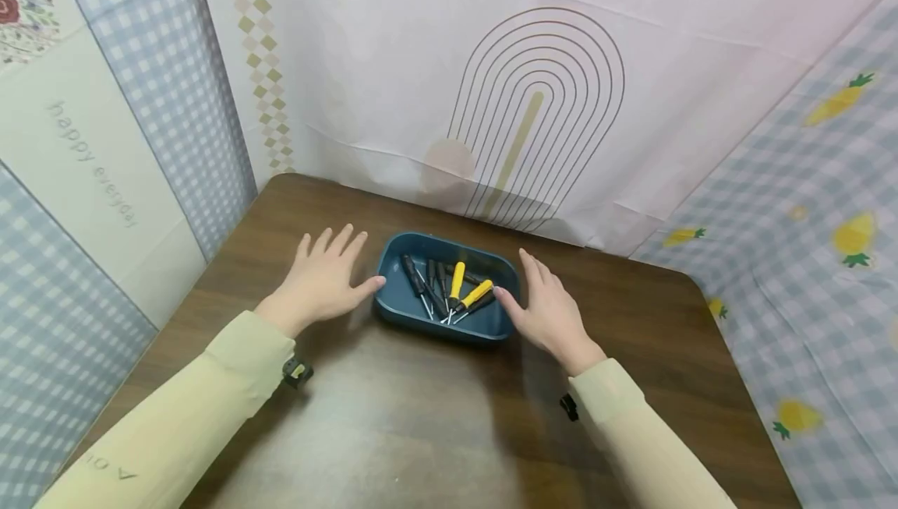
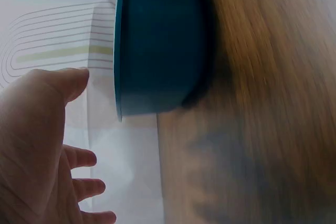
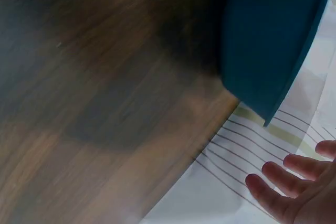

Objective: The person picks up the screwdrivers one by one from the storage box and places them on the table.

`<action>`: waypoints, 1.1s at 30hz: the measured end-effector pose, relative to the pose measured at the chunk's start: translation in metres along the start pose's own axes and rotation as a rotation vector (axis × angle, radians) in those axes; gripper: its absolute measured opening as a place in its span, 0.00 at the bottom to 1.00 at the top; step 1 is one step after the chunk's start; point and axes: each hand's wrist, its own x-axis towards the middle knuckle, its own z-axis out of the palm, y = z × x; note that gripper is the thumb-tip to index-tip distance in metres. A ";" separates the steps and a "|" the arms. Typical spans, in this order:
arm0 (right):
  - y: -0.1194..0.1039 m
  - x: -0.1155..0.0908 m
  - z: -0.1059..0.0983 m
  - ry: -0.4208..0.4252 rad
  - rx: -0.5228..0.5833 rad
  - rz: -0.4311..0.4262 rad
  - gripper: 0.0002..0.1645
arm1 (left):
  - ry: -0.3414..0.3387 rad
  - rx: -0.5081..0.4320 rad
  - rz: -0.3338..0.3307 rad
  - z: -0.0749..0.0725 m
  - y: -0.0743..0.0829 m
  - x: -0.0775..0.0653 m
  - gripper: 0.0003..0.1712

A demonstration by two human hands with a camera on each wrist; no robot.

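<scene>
A dark blue plastic basin (image 1: 414, 322) stands on the brown table with several screwdrivers in it. Two screwdrivers have yellow handles, one yellow screwdriver (image 1: 457, 281) beside the other; the rest, such as the black screwdriver (image 1: 412, 271) on the left, are dark. My left hand (image 1: 321, 279) is spread at the basin's left end, thumb near the rim. At the right end is my right hand (image 1: 547, 310), fingers extended and thumb by the rim. Neither holds anything. In both wrist views the basin's outer wall (image 2: 157, 45) is apart from the fingers.
The wooden table (image 1: 414, 431) reaches back to a white patterned cloth (image 1: 393, 65). Checked cloths hang on both sides, including a blue checked cloth (image 1: 793, 259) with pineapples at the right. A small black device (image 1: 298, 372) sits at the left wrist.
</scene>
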 end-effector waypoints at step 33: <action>-0.062 0.048 0.036 -0.180 0.405 0.215 0.40 | 0.014 0.066 0.133 0.031 0.018 0.016 0.43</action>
